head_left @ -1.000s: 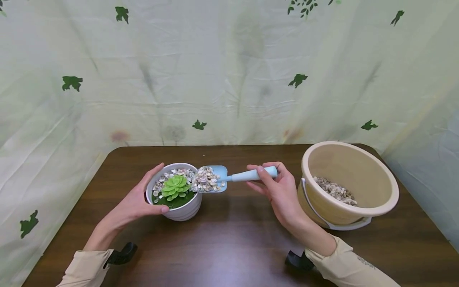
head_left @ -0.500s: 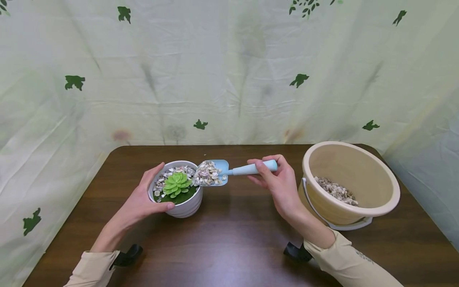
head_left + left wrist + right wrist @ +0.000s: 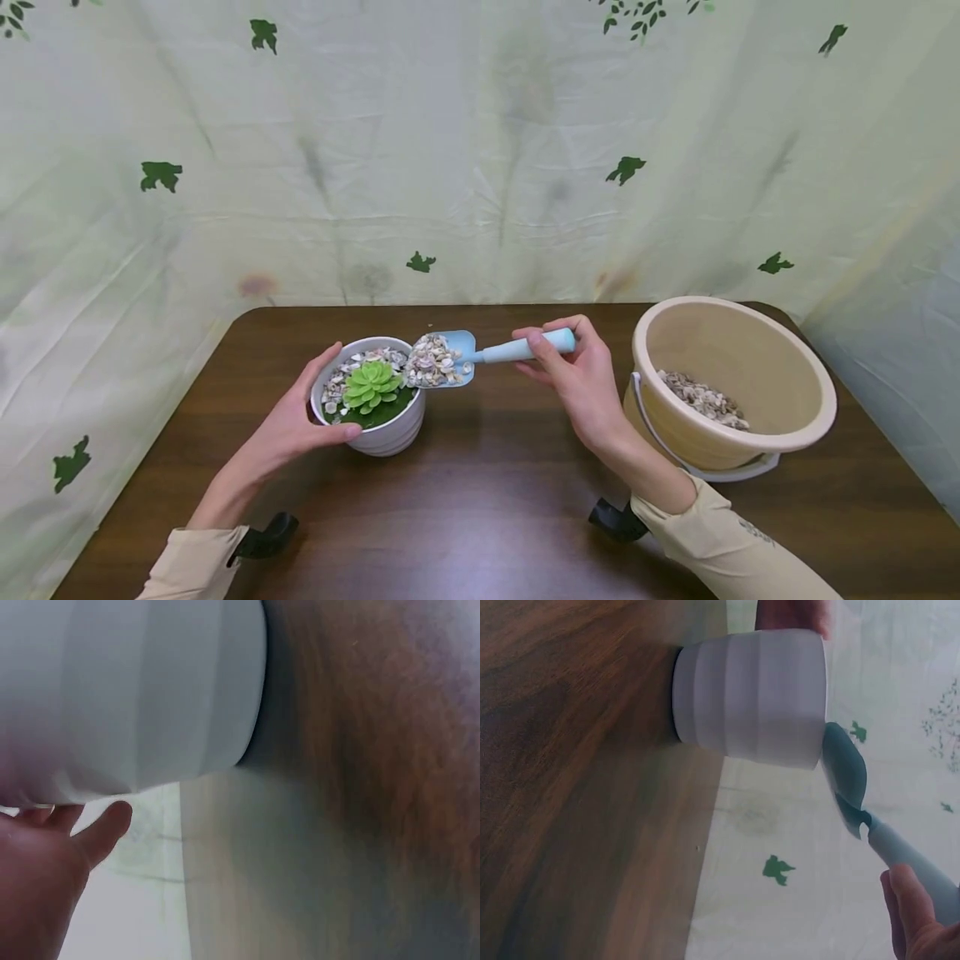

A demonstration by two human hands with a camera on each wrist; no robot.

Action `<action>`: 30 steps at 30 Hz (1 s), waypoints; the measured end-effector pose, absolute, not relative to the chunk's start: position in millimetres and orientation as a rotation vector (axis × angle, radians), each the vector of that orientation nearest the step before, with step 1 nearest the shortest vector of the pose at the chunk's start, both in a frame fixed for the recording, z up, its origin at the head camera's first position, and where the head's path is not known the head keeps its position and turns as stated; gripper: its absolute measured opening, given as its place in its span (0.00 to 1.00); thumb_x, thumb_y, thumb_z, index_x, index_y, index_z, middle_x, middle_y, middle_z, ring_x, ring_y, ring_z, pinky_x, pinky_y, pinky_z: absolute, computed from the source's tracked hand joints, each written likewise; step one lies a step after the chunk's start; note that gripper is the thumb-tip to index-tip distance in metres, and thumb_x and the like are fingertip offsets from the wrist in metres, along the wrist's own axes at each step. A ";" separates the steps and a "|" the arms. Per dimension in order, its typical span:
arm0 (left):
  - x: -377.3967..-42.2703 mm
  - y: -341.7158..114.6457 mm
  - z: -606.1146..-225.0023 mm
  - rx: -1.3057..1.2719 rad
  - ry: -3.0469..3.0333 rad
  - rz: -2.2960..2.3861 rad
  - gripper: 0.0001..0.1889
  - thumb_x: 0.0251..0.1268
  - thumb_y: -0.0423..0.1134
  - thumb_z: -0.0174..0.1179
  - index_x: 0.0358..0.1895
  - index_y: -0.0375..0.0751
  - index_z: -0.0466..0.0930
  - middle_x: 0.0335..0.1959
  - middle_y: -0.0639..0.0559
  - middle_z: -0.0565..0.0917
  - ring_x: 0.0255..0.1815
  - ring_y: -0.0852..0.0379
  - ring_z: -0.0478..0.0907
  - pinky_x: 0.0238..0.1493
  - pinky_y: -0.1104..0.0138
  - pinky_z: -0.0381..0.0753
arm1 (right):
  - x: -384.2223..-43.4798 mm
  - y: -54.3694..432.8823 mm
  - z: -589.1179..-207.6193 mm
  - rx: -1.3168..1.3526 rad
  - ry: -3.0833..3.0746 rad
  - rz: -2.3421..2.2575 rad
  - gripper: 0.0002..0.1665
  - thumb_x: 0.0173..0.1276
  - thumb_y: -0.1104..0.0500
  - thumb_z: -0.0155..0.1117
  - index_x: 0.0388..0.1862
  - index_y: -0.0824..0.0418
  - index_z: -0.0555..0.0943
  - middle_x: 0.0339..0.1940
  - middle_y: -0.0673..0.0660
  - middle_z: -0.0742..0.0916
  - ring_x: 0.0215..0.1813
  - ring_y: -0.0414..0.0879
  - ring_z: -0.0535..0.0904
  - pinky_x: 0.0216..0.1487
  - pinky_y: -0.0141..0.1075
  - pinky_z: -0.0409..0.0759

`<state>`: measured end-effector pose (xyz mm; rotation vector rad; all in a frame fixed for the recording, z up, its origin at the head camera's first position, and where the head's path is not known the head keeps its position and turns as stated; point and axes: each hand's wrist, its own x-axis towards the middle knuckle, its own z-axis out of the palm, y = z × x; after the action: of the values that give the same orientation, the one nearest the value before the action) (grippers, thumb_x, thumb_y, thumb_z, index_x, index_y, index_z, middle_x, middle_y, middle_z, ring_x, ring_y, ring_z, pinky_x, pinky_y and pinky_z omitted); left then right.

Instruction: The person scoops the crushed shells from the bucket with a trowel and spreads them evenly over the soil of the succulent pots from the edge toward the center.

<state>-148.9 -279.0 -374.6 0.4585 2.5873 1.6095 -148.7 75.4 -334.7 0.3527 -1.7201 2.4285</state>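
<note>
A white ridged flowerpot (image 3: 388, 440) stands on the table at centre-left in the head view. In it sit a green succulent (image 3: 371, 385), green moss-like cover and pale gravel. My left hand (image 3: 288, 425) holds the pot from its left side, thumb at the near rim and fingers round the far side. With my right hand (image 3: 583, 385) I grip the handle of a light-blue garden trowel (image 3: 517, 350). Its blade carries a heap of pale gravel (image 3: 433, 361), and the tip overlaps the pot's right rim. The right wrist view shows the trowel blade (image 3: 847, 769) right at the rim.
A beige bucket (image 3: 660, 433) with a lowered grey handle stands at the right, with more gravel (image 3: 705, 400) in its bottom. A dark wood table (image 3: 480, 508) carries everything. Behind it hangs a pale curtain (image 3: 480, 167) with green leaf prints.
The trowel and my right hand have shifted slightly toward the far side of the table. The gravel heap stays on the blade, and my left hand keeps its hold on the pot.
</note>
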 end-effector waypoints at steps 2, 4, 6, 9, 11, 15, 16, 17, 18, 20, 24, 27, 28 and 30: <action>-148.3 -277.5 -375.1 0.446 2.615 1.603 0.56 0.49 0.34 0.75 0.79 0.54 0.47 0.73 0.42 0.57 0.65 0.46 0.60 0.53 0.78 0.64 | -149.0 74.5 -334.1 0.354 -1.726 2.417 0.11 0.72 0.68 0.59 0.47 0.69 0.67 0.48 0.73 0.84 0.46 0.56 0.85 0.48 0.49 0.80; -147.5 -276.0 -375.4 0.432 2.653 1.581 0.57 0.47 0.35 0.76 0.79 0.52 0.47 0.73 0.42 0.56 0.67 0.45 0.59 0.54 0.76 0.62 | -149.5 74.0 -333.5 0.359 -1.740 2.401 0.11 0.72 0.68 0.59 0.46 0.69 0.67 0.48 0.72 0.84 0.46 0.57 0.85 0.48 0.50 0.80; -146.6 -274.7 -375.3 0.425 2.698 1.545 0.58 0.46 0.36 0.77 0.79 0.50 0.48 0.73 0.42 0.55 0.68 0.44 0.57 0.57 0.70 0.62 | -149.9 73.6 -332.4 0.366 -1.759 2.383 0.12 0.72 0.67 0.60 0.46 0.69 0.67 0.48 0.72 0.84 0.46 0.57 0.85 0.48 0.50 0.80; -145.2 -273.9 -374.8 0.420 2.726 1.507 0.58 0.46 0.38 0.77 0.79 0.48 0.47 0.73 0.41 0.53 0.68 0.43 0.56 0.58 0.61 0.61 | -150.5 73.3 -330.3 0.379 -1.786 2.360 0.14 0.71 0.65 0.62 0.47 0.69 0.67 0.49 0.73 0.84 0.47 0.58 0.85 0.47 0.50 0.80; -144.0 -274.6 -374.3 0.415 2.689 1.526 0.57 0.48 0.38 0.76 0.80 0.49 0.46 0.74 0.42 0.53 0.69 0.43 0.56 0.58 0.63 0.62 | -150.7 73.1 -328.8 0.381 -1.797 2.354 0.14 0.71 0.65 0.62 0.47 0.69 0.67 0.49 0.72 0.84 0.47 0.57 0.84 0.47 0.50 0.80; -141.4 -277.4 -372.5 0.422 2.578 1.603 0.56 0.52 0.35 0.73 0.80 0.52 0.43 0.75 0.41 0.52 0.68 0.43 0.56 0.54 0.76 0.64 | -150.7 72.7 -325.8 0.382 -1.816 2.350 0.15 0.71 0.65 0.63 0.47 0.69 0.67 0.49 0.73 0.84 0.47 0.57 0.84 0.48 0.52 0.79; -141.1 -277.8 -372.0 0.425 2.554 1.625 0.56 0.52 0.34 0.72 0.80 0.52 0.43 0.75 0.41 0.53 0.68 0.43 0.56 0.53 0.78 0.64 | -150.8 72.9 -325.2 0.383 -1.820 2.349 0.15 0.71 0.65 0.63 0.47 0.69 0.67 0.49 0.73 0.83 0.47 0.57 0.84 0.48 0.52 0.79; -140.9 -278.0 -371.7 0.431 2.546 1.633 0.56 0.52 0.33 0.72 0.80 0.51 0.43 0.75 0.40 0.53 0.68 0.42 0.57 0.53 0.78 0.64 | -150.7 73.1 -324.6 0.385 -1.823 2.349 0.15 0.70 0.65 0.63 0.47 0.69 0.67 0.49 0.74 0.83 0.47 0.57 0.84 0.49 0.53 0.79; -140.7 -277.9 -371.4 0.432 2.549 1.634 0.55 0.52 0.34 0.72 0.80 0.51 0.43 0.74 0.39 0.53 0.67 0.42 0.57 0.52 0.79 0.64 | -150.7 73.3 -324.0 0.387 -1.828 2.346 0.15 0.70 0.65 0.63 0.47 0.69 0.67 0.49 0.74 0.83 0.47 0.56 0.84 0.49 0.53 0.79; -140.8 -277.4 -371.2 0.427 2.557 1.634 0.55 0.52 0.34 0.72 0.80 0.50 0.43 0.74 0.39 0.54 0.67 0.42 0.59 0.52 0.79 0.64 | -150.8 73.7 -322.8 0.393 -1.836 2.338 0.16 0.70 0.65 0.63 0.47 0.69 0.67 0.49 0.74 0.83 0.48 0.57 0.84 0.48 0.51 0.80; -142.0 -275.3 -371.4 0.396 2.592 1.597 0.56 0.52 0.37 0.74 0.80 0.55 0.44 0.74 0.42 0.54 0.67 0.44 0.58 0.55 0.74 0.64 | -151.3 74.3 -321.3 0.407 -1.850 2.317 0.16 0.70 0.65 0.63 0.47 0.70 0.67 0.48 0.70 0.84 0.49 0.57 0.84 0.47 0.47 0.81; -142.6 -273.3 -371.7 0.401 2.634 1.567 0.56 0.50 0.38 0.75 0.79 0.57 0.45 0.73 0.43 0.54 0.67 0.44 0.57 0.60 0.60 0.62 | -151.4 74.2 -321.1 0.417 -1.854 2.312 0.15 0.70 0.66 0.63 0.47 0.70 0.68 0.48 0.70 0.84 0.49 0.57 0.84 0.47 0.46 0.81; -142.7 -272.8 -372.0 0.407 2.653 1.554 0.57 0.49 0.38 0.75 0.79 0.56 0.46 0.73 0.43 0.54 0.67 0.44 0.57 0.60 0.56 0.61 | -151.5 74.2 -321.3 0.419 -1.855 2.313 0.15 0.70 0.66 0.63 0.47 0.70 0.68 0.48 0.70 0.84 0.49 0.57 0.84 0.47 0.46 0.81; -142.7 -271.6 -372.5 0.417 2.686 1.538 0.57 0.47 0.38 0.76 0.79 0.54 0.46 0.72 0.42 0.54 0.67 0.43 0.57 0.59 0.49 0.59 | -151.5 74.2 -321.4 0.425 -1.853 2.317 0.15 0.70 0.66 0.63 0.47 0.70 0.67 0.49 0.72 0.84 0.49 0.56 0.84 0.47 0.47 0.81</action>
<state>-142.7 -271.6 -372.5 0.4174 2.6857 1.5376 -151.5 74.2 -321.4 0.4251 -1.8530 2.3169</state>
